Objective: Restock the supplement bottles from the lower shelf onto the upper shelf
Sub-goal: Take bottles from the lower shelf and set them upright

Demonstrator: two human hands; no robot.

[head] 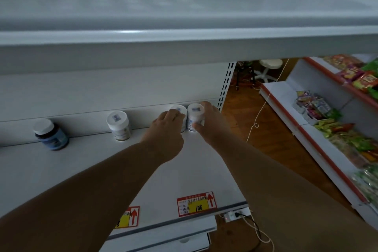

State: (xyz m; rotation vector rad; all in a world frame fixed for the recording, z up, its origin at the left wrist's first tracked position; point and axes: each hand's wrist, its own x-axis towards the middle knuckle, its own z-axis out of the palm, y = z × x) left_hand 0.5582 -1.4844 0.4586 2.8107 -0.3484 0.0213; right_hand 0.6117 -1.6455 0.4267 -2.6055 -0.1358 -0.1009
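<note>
Shelf (61, 170) w/ bottles (119, 126), wood floor (255, 149) beyond

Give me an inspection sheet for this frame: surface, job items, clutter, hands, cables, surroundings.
Surface: white lower shelf with two red-and-yellow price tags at its front edge; upper shelf bare in the part that shows.
Job's things: four bottles upright along the lower shelf's back: dark bottle, white bottle, two white bottles side by side at the right.
Clutter: nothing seen.
Hands: left hand grips the left white bottle of the pair; right hand grips the right one.
Cables: white cord hanging over the floor; power strip with a plug below the shelf.
Surroundings: wooden floor, snack rack to the right.
</note>
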